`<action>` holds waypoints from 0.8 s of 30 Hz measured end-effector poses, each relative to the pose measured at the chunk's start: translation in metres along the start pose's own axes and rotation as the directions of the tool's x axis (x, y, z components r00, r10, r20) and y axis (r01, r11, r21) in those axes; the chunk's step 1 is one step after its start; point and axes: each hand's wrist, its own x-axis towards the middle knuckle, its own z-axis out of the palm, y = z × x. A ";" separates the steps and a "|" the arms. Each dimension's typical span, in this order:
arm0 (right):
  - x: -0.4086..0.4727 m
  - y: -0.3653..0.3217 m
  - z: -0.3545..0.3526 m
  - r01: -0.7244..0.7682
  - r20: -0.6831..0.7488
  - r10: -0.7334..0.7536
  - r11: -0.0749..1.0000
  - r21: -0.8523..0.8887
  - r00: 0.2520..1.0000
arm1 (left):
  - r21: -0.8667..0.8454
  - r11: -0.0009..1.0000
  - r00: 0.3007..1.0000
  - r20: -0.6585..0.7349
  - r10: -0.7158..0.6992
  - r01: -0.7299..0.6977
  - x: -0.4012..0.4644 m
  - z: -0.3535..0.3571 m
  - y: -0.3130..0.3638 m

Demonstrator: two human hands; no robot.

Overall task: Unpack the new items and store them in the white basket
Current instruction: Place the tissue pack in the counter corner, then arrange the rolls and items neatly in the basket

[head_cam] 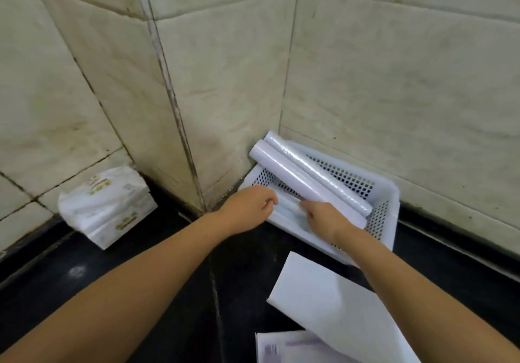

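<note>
Rolls (312, 177) lie slanted in white basket (389, 194), far ends overhanging its rim. We judge them light, stiff, slippery in film; grip mid-length. Left hand (247, 208) and right hand (323, 216) over flat packet (289, 210) in basket's near side; fingers curled, grip unclear.

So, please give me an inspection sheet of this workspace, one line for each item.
Surface: black counter, glossy, in a tiled corner.
Job's things: white basket in the corner; two rolls lie slanted in it, far ends over the rim; a flat pack lies under both hands.
Clutter: tissue pack at left; white box and printed paper near the front.
Hands: left hand and right hand over the pack, fingers curled.
Cables: nothing seen.
Surroundings: stained wall tiles.
</note>
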 end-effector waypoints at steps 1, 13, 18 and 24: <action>0.006 0.002 0.003 0.020 0.019 -0.019 0.999 -0.034 1.000 | 0.014 1.000 0.997 0.079 -0.026 0.025 0.013 0.004 0.002; 0.039 0.023 0.006 0.003 -0.104 -0.021 0.985 -0.173 0.994 | 0.180 0.981 0.918 0.373 -0.134 0.070 0.098 0.049 -0.005; 0.024 0.029 -0.014 0.014 -0.172 -0.026 0.997 -0.073 0.985 | 0.188 0.980 0.883 0.468 -0.037 -0.059 0.113 0.055 -0.014; 0.004 0.041 -0.036 0.019 -0.215 0.002 0.995 0.097 0.977 | -0.073 0.978 0.947 0.271 -0.171 0.197 0.125 0.055 -0.025</action>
